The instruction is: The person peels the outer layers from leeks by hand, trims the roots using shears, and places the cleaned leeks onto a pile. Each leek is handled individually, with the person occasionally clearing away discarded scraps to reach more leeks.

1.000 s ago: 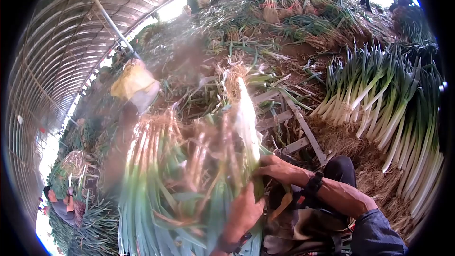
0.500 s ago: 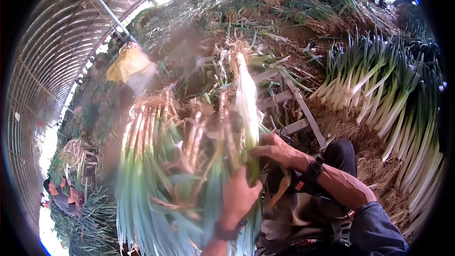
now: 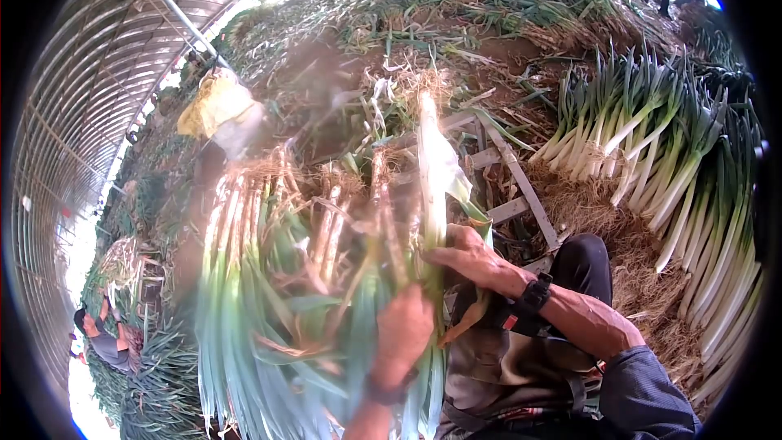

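Note:
A long green onion [image 3: 429, 167] stands roots-up in front of me, its white stem bright in the sun. A loose outer leaf [image 3: 459, 183] hangs away from its right side. My right hand [image 3: 472, 261] is closed round the stem where white turns green, thumb and fingers pinching it and the peeled leaf. Lower down, my left hand [image 3: 403, 330] is curled closed against the green part; it is somewhat blurred and its fingertips are hidden. Left of both hands lie unpeeled green onions [image 3: 232, 228] with brown, soil-marked stems and roots pointing away from me.
Cleaned green onions [image 3: 643, 143] lie in a long row at right, beside a heap of trimmed roots [image 3: 643, 277]. A metal frame [image 3: 521, 183] stands just beyond my right knee. A yellow-and-white bag [image 3: 218, 106] hangs at a pole. Another person [image 3: 106, 338] works at far left.
The green onion's root end has swung slightly right, and its outer leaf has come away from the white stem. My left hand has shifted slightly left; my right hand stays nearly in place.

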